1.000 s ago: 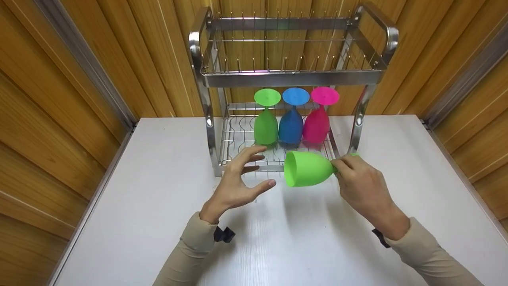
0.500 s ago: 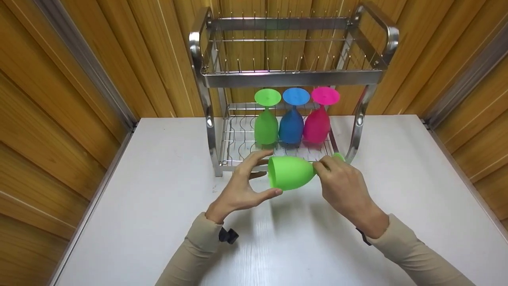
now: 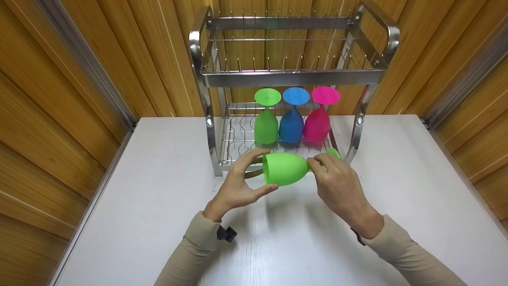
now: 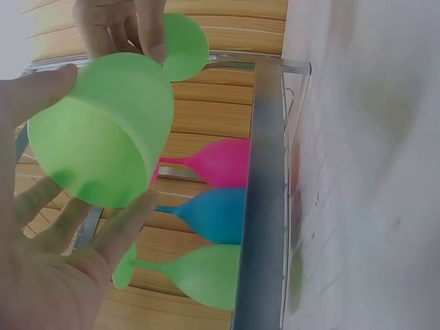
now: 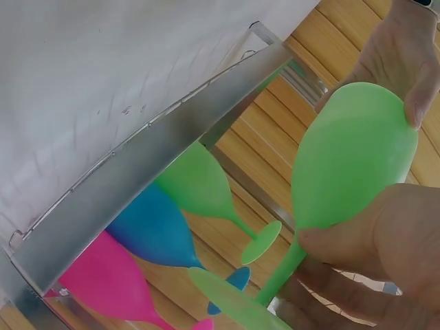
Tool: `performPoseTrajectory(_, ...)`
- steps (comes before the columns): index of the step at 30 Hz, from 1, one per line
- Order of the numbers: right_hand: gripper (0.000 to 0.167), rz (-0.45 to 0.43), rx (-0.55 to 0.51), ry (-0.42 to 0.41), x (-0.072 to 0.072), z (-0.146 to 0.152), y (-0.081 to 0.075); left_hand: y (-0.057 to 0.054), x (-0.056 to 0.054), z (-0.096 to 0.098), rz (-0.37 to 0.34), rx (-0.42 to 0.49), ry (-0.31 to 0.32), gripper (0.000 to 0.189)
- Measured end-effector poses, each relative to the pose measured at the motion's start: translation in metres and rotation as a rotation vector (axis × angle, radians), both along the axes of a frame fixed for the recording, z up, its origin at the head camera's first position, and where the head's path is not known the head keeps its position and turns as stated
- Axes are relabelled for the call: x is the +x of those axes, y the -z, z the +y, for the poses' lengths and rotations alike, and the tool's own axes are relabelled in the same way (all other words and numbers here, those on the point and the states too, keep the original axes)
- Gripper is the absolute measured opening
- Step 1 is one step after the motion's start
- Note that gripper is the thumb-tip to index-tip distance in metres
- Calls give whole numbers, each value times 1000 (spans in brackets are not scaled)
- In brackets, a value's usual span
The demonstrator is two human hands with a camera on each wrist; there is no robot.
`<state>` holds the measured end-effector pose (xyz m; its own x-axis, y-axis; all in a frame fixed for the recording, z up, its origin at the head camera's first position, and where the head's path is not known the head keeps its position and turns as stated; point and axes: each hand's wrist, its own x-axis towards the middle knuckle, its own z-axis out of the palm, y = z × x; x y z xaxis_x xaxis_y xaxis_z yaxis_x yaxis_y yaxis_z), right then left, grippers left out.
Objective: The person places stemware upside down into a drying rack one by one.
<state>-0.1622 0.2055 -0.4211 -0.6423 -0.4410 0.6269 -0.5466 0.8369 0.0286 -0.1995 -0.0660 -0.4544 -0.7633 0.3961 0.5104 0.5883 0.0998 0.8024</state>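
A light green plastic goblet [image 3: 286,169] lies on its side in the air, its mouth facing left, over the table in front of the rack. My right hand [image 3: 339,180] pinches its stem close below the bowl, as the right wrist view shows too. My left hand [image 3: 234,188] spans the mouth, thumb on the near side and fingers [image 4: 127,223] on the far side, fingertips at the rim. The goblet's foot [image 5: 237,302] sticks out beyond the right hand. Behind it, a green goblet [image 3: 266,127], a blue one [image 3: 291,127] and a pink one [image 3: 316,126] stand upside down.
The three upturned goblets are side by side on the wire lower shelf [image 3: 234,141] of a two-tier metal dish rack [image 3: 293,78]. Upright prongs line its upper tier. The rack stands on a white table [image 3: 158,190] against wood-panelled walls [image 3: 51,99].
My right hand has brought the green goblet leftward to my left hand, whose thumb and fingers have come around its rim. The goblets on the rack have stayed in place.
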Motion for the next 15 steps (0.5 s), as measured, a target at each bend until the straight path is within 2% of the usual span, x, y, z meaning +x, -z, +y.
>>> performPoseTrajectory(4, 32, 58, -122, -88, 0, -1, 4, -1, -2, -6, -2, 13, -56, 80)
performPoseTrajectory(8, 32, 29, -363, -189, -2, -3, 11, -5, -3, -13, -37, 61, -87, 81)
performPoseTrajectory(11, 34, -32, -576, -258, -3, -6, 19, -7, -4, -15, -48, 101, -91, 80)
performPoseTrajectory(15, 33, -218, -876, -354, -2, -12, 32, -8, -4, -15, -53, 135, -94, 80)
